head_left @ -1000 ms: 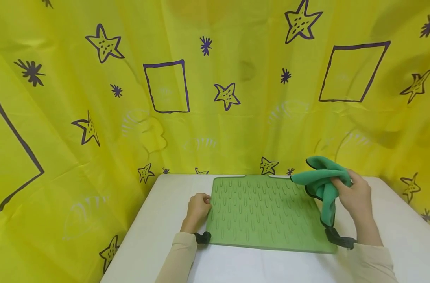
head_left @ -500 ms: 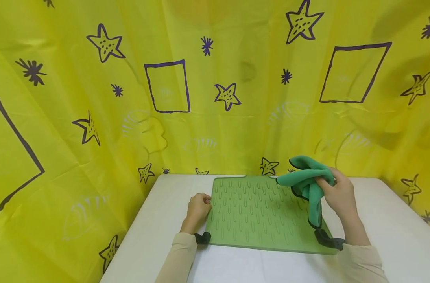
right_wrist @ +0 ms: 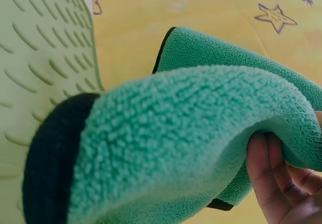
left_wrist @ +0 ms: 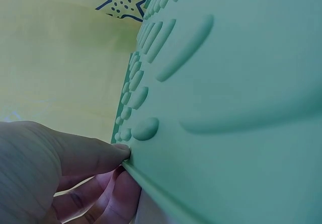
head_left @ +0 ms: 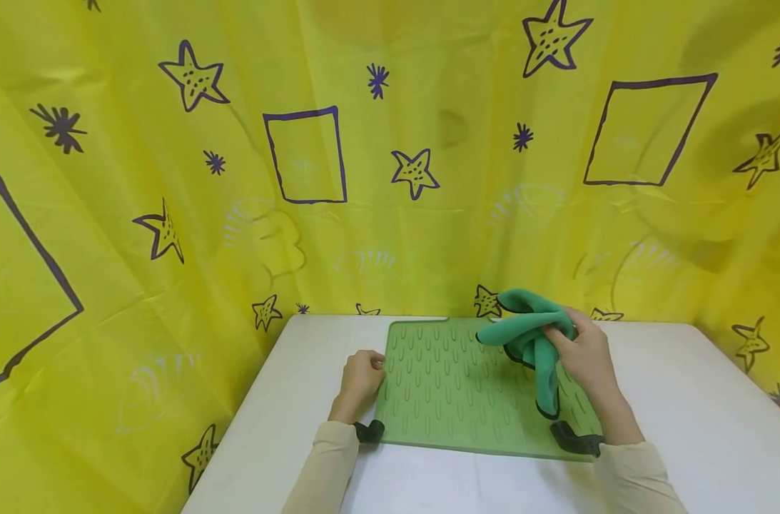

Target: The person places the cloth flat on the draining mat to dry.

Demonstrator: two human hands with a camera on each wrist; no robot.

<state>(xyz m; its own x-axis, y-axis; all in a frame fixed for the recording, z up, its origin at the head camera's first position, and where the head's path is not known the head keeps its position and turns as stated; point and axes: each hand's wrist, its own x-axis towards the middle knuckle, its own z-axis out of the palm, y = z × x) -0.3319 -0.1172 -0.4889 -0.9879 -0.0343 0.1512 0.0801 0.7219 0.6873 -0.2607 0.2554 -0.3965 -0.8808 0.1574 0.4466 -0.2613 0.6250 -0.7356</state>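
Observation:
A light green ribbed mat (head_left: 454, 385) lies flat on the white table (head_left: 287, 400). My left hand (head_left: 359, 380) pinches the mat's left edge (left_wrist: 151, 183), thumb on top and fingers curled underneath. My right hand (head_left: 585, 357) grips a bunched teal fleece cloth (head_left: 527, 332) with a black hem, held just above the mat's far right part. In the right wrist view the cloth (right_wrist: 191, 143) fills the frame with my fingertips (right_wrist: 266, 163) curled into its fold and the mat (right_wrist: 35, 73) below it.
A yellow curtain (head_left: 171, 178) printed with purple stars and squares closes off the back and both sides of the table. Bare white tabletop (head_left: 698, 414) lies right of the mat and along the near edge. Black wrist straps (head_left: 572, 441) sit at both cuffs.
My right hand has carried the cloth leftward, from beyond the mat's right edge to above its far right part. The left hand has kept its hold on the mat's edge.

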